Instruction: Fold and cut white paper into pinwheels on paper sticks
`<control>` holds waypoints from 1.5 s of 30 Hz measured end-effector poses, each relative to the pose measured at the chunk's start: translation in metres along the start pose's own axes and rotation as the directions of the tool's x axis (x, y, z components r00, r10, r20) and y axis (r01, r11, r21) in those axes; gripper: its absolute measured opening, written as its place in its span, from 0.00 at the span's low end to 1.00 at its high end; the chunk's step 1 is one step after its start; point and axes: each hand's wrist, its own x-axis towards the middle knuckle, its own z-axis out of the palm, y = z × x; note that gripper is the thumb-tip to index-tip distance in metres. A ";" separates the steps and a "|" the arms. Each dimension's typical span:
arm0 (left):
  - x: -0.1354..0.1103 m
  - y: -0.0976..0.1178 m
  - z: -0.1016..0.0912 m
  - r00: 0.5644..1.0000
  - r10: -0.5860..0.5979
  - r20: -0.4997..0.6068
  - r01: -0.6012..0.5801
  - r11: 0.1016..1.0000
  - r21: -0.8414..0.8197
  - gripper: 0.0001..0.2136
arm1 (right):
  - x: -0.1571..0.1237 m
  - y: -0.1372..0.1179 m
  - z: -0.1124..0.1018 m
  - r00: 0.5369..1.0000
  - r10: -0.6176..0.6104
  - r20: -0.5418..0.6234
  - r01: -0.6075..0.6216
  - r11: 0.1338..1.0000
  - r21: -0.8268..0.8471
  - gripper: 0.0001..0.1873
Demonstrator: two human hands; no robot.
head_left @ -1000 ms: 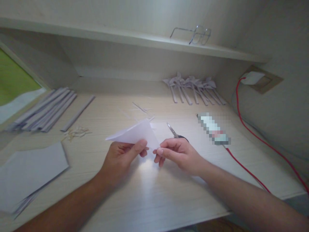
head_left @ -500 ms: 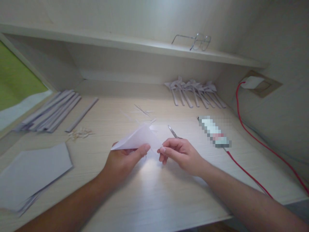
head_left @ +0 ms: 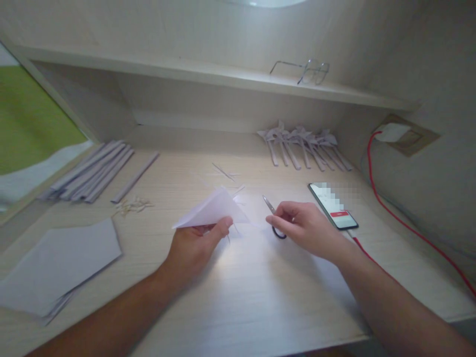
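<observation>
- The folded paper [head_left: 211, 210] was plain white with a faint lilac cast, creased into a roughly triangular shape, its top corner pointing away from the person and its right corner reaching toward the scissors.
- It was in the left hand [head_left: 199, 248], in front of the person, near the middle of the counter [head_left: 238, 302].
- The left fingers were clamped on the paper's lower edge, the thumb along the near side and the other fingers mostly hidden behind it.
- Thin slivers showed just below the left thumb; whether they belonged to the paper could not be told.
- The right hand [head_left: 305, 228] was apart from the paper, over the scissors [head_left: 268, 204], its thumb stretched out and its other fingers curled.
- Whether the right fingers had closed on the scissors could not be told; the blades pointed away from the person, and a black handle loop showed below the thumb.
- Narrow paper strips [head_left: 223, 172] lay beyond the folded paper.
- A stack of paper sheets [head_left: 70, 263] lay to the left, and a phone [head_left: 344, 223] just beyond the right hand.
</observation>
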 end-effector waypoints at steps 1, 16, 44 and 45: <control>0.000 0.001 0.000 1.000 0.000 -0.015 -0.001 1.000 -0.007 0.12 | 0.001 0.003 -0.007 0.999 0.044 0.008 -0.042 0.991 -0.128 0.17; -0.001 0.008 -0.004 1.000 0.002 0.016 -0.001 0.999 -0.046 0.11 | 0.023 0.034 -0.016 0.955 0.231 0.187 -0.183 0.953 -0.240 0.09; -0.009 -0.008 0.006 0.975 0.010 0.222 0.016 0.993 -0.114 0.08 | 0.000 0.000 0.030 0.991 -0.090 0.103 0.004 0.774 0.633 0.06; -0.009 -0.009 0.006 0.974 0.003 0.228 0.022 0.994 -0.107 0.08 | -0.001 -0.002 0.029 0.991 -0.097 0.097 0.017 0.785 0.620 0.06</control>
